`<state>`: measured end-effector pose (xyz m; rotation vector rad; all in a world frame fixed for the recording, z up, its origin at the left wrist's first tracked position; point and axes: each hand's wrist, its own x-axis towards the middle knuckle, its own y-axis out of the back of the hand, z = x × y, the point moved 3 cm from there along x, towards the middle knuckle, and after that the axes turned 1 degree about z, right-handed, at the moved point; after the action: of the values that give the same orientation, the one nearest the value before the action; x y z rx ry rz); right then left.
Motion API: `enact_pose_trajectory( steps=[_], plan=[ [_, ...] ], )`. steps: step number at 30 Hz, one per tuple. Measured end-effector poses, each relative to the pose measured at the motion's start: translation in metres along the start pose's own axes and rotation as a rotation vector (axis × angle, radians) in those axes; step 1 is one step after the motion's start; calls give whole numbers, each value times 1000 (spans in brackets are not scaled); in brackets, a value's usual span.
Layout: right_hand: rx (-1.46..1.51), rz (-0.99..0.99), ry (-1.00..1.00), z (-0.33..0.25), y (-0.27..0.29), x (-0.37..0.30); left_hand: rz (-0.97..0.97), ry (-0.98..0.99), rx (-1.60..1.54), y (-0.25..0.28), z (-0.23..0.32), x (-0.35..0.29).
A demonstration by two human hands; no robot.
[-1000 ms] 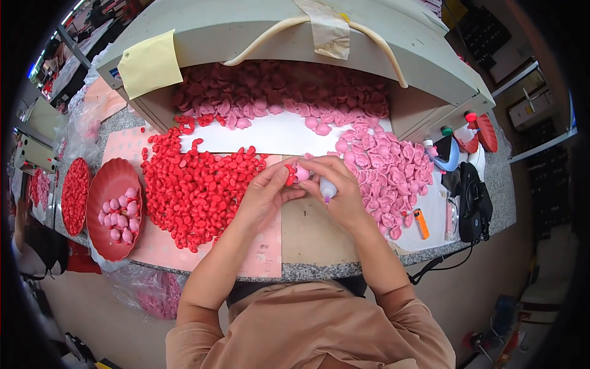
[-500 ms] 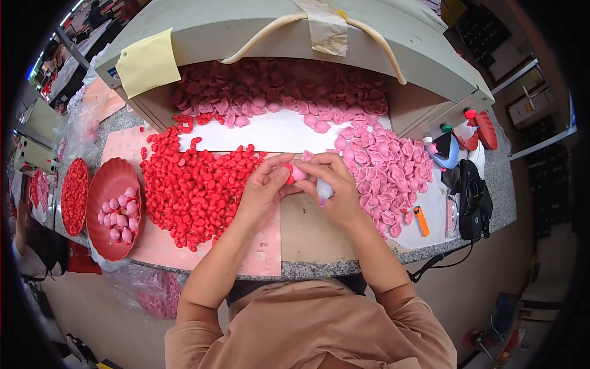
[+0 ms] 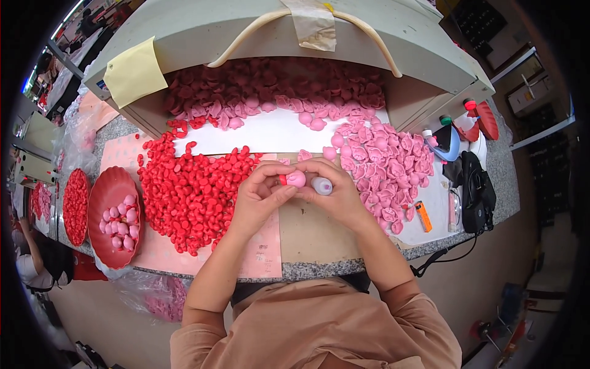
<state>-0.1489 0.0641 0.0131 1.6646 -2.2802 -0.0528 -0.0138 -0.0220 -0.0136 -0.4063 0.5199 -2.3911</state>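
Between my two hands, over the bare tan part of the bench, is a small round pink piece point(image 3: 297, 179) with a red piece point(image 3: 283, 179) against its left side. The fingers and thumb of my left hand point(image 3: 258, 195) close around this pair. My right hand point(image 3: 344, 200) pinches the pink piece from the other side with its fingertips. Tucked in the same right hand is a small translucent squeeze bottle point(image 3: 321, 186), lying tilted. To the left spreads a heap of small red pieces point(image 3: 190, 197); to the right lies a pile of pink petal-like shells point(image 3: 387, 166).
A grey hood-like box point(image 3: 246, 37) stands behind, with more pink shells inside. At left, a red scalloped dish point(image 3: 103, 249) holds pink-and-red pieces beside a tray of red pieces point(image 3: 75, 206). An orange lighter point(image 3: 423, 216), a black bag point(image 3: 476, 190) and a blue dish point(image 3: 447, 146) sit at right.
The pink piece has turned, so more of it shows and the red piece faces left. The bottle has tipped in my right hand, its lower tip no longer pointing down. My view has shifted slightly.
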Motion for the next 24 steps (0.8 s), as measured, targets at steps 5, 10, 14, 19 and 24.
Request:
enact_pose_trajectory(
  steps=[5, 10, 14, 19, 24],
  plan=[
    [-247, 27, 189, -7, -4, 0, -26, -104, 88, 3, 0, -2],
    [-216, 54, 203, -11, -4, -1, -29, -134, 118, 2, 1, -2],
    [38, 131, 173, -11, -7, -2, 34, -45, -328, 1, -15, -7],
    [257, 126, 145, -4, -9, -5, 71, 14, -393, -10, -14, -12],
    [330, 61, 153, -4, -14, -7, 89, -165, -42, -6, -9, -13]
  ],
)
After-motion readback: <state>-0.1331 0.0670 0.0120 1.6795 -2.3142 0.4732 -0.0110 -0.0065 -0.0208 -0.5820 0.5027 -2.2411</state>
